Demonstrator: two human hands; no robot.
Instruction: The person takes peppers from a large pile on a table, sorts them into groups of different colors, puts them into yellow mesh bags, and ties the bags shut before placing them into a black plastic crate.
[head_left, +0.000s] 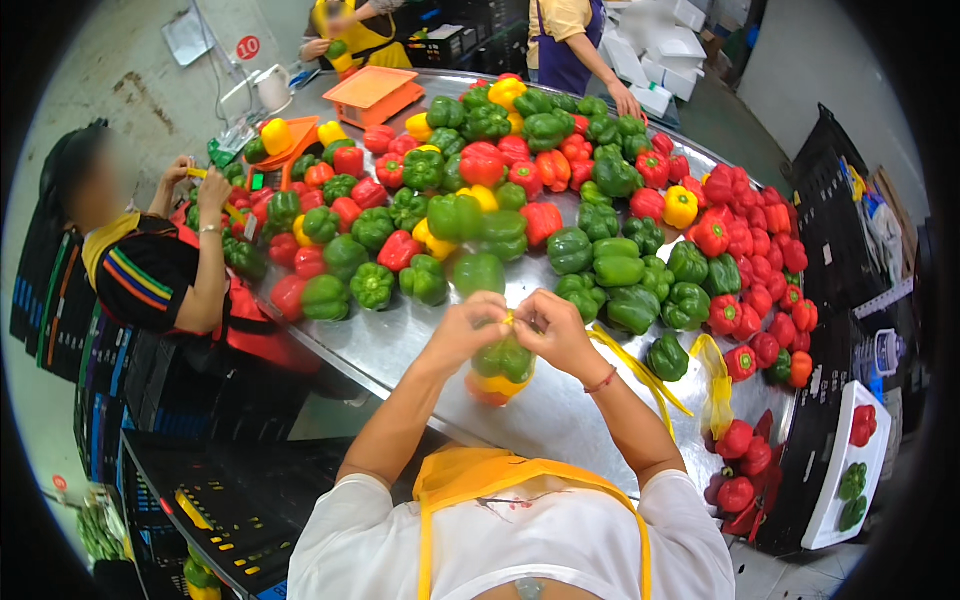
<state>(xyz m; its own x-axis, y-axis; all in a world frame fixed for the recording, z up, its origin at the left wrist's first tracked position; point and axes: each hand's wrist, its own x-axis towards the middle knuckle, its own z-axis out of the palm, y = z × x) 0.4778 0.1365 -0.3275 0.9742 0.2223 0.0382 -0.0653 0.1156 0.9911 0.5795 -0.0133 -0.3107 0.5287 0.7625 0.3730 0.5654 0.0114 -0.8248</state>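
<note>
Close in front of me, a bag of bell peppers (503,362) stands upright, with green, yellow and red stacked from top to bottom. My left hand (468,328) and my right hand (556,328) meet over it, fingers pinched on the bag's gathered yellow top (511,318). The fingertips partly cover how the top is closed. Just beyond my hands lie loose green bell peppers (478,272), some blurred. To the right of my right forearm, yellow strips (645,372) and a piece of yellow netting (716,385) rest on the metal table (590,435).
Red peppers (745,235) are heaped at the right edge. An orange scale (372,95) stands at the back left. At the left a person (150,250) handles something yellow; two more people work at the far side. A white tray (845,470) sits at the lower right, black crates (230,500) lower left.
</note>
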